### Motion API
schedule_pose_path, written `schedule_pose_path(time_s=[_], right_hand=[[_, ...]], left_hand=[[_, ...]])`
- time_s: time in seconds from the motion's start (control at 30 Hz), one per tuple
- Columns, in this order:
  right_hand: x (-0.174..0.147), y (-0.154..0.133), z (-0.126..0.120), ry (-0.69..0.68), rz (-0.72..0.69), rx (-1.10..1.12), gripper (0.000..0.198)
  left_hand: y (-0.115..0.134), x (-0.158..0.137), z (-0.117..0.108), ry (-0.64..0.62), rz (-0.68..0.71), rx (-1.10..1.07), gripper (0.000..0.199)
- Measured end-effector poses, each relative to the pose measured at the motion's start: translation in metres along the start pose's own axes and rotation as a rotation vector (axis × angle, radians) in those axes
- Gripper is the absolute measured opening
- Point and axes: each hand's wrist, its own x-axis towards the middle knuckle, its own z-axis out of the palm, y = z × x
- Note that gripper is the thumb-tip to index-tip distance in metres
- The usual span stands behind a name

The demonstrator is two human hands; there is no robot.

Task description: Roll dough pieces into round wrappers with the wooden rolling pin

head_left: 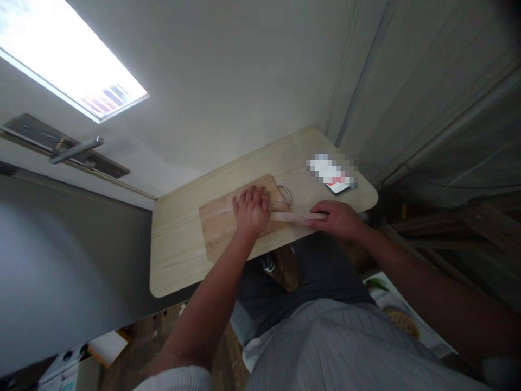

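Note:
A pale, straight stick [291, 216] runs from beside the heel of my left hand across to my right hand. My right hand [337, 219] is closed around its right end, close to the front edge of the table. Palm down, my left hand [251, 210] lies on the wooden cutting board [217, 220] with its fingers laid out. Whether anything sits under that palm is hidden, and the stick's left end meets the hand there. Whitish smears show on the board, and a metal ring handle [285, 194] is fixed at its right end.
The board rests on a light wooden table [175, 255] with rounded corners. A phone-like, pixelated object [331, 174] lies at the table's right. Behind stands a pale door with a lever handle [77, 151]. A white container [396, 298] stands low on the right.

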Motion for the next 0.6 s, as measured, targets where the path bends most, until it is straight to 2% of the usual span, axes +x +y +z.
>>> schedule_pose_path(time_s=[0.13, 0.3, 0.5, 0.6], right_hand=[[-0.003, 0.002, 0.004, 0.003, -0.079, -0.055, 0.039], [-0.002, 0.003, 0.006, -0.007, -0.054, -0.062, 0.042], [-0.002, 0.006, 0.007, 0.038, -0.011, -0.038, 0.051], [-0.003, 0.005, 0.008, 0.068, -0.019, -0.044, 0.053]], left_hand=[[-0.003, -0.011, 0.003, 0.038, -0.006, -0.049, 0.045], [-0.016, -0.021, 0.006, 0.077, -0.034, -0.157, 0.051], [-0.033, -0.051, 0.0, 0.14, -0.341, -0.188, 0.061], [-0.038, -0.061, -0.004, 0.145, -0.399, -0.154, 0.062]])
